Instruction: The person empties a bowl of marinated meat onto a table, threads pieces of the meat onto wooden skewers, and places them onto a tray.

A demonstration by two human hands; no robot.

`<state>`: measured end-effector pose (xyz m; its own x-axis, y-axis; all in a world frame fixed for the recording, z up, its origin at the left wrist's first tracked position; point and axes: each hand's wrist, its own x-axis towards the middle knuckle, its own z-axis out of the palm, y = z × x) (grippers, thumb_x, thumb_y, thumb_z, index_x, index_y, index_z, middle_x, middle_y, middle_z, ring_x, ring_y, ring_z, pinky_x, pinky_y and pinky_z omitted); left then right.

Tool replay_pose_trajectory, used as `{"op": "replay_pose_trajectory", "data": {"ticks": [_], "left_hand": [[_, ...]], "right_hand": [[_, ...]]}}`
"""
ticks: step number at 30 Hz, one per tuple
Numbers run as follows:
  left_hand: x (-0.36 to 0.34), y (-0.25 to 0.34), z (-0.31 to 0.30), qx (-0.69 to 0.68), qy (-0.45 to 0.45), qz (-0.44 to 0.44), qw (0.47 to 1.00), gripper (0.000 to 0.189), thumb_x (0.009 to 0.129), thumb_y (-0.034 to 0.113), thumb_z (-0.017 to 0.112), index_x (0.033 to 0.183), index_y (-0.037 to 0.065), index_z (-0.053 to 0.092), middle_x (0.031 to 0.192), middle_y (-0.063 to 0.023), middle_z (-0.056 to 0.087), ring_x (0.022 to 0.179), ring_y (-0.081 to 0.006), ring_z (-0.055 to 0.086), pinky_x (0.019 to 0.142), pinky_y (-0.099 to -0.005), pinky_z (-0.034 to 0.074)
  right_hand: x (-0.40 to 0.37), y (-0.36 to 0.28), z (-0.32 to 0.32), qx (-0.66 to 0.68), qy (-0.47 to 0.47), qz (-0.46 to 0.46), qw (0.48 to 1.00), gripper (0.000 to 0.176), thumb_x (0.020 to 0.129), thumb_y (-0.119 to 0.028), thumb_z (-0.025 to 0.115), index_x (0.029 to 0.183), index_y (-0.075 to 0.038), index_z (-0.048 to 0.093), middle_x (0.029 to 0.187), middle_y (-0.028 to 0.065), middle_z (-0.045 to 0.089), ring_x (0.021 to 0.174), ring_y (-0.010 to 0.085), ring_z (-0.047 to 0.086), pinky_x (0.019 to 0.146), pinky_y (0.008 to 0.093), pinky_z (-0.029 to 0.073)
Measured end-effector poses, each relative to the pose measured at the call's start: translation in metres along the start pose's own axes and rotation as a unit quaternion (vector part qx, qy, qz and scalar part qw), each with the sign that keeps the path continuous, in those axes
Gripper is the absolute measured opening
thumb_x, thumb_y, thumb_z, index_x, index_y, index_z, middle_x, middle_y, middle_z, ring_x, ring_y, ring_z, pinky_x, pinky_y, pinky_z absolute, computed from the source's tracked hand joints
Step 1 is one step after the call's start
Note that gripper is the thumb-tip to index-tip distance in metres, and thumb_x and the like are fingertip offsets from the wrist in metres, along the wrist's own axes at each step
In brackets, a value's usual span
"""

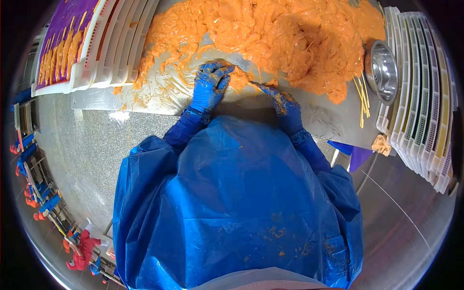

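My left hand [211, 86], in a blue glove smeared with orange, has its fingers curled and closed on a strip of orange marinated meat [239, 79] at the table's near edge. To the right, my right hand [285, 107], gloved the same way, is pinched shut on what looks like a thin skewer pointing left at that strip; most of it is hidden by the fingers. Beyond both hands spreads a large heap of orange marinated meat [270, 34]. Several loose bamboo skewers [362, 101] lie right of my right hand.
A steel bowl [382, 70] stands by the stacked white trays [418, 96] on the right. More stacked trays [116, 48] stand at left, the top one holding skewered meat [60, 55] on a purple surface. Other people [84, 249] are far off, lower left.
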<state>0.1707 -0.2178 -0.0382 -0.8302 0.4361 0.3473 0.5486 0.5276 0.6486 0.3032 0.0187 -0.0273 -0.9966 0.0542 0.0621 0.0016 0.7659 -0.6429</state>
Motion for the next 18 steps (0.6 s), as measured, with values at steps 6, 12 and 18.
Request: {"op": "replay_pose_trajectory", "data": {"ticks": [6,12,18], "left_hand": [[0.001,0.000,0.000,-0.005,-0.019,-0.009,1.000,0.028,0.080,0.007,0.066,0.107,0.014,0.071,0.111,-0.0112,0.063,0.106,-0.0326,0.054,0.094,-0.0426,0.044],[-0.001,0.000,0.001,-0.003,-0.020,-0.011,1.000,0.030,0.079,0.008,0.067,0.108,0.015,0.070,0.110,-0.0119,0.062,0.107,-0.0338,0.054,0.094,-0.0436,0.044],[0.007,0.008,-0.005,-0.008,0.001,-0.021,1.000,0.034,0.079,0.013,0.070,0.112,0.015,0.069,0.108,-0.0135,0.060,0.102,-0.0350,0.055,0.090,-0.0443,0.046]], "right_hand": [[0.009,-0.015,-0.003,0.036,0.005,-0.020,0.999,0.027,0.092,-0.011,0.053,0.116,-0.009,0.065,0.108,0.0154,0.067,0.101,0.0346,0.062,0.087,0.0414,0.050],[0.020,-0.028,0.005,0.071,0.027,-0.052,0.996,0.040,0.087,-0.003,0.048,0.121,-0.014,0.065,0.111,0.0150,0.067,0.101,0.0317,0.063,0.087,0.0407,0.051],[0.013,-0.047,-0.012,0.012,-0.007,-0.014,1.000,0.043,0.087,-0.003,0.049,0.125,-0.016,0.062,0.105,0.0153,0.067,0.096,0.0337,0.063,0.084,0.0423,0.051]]}}
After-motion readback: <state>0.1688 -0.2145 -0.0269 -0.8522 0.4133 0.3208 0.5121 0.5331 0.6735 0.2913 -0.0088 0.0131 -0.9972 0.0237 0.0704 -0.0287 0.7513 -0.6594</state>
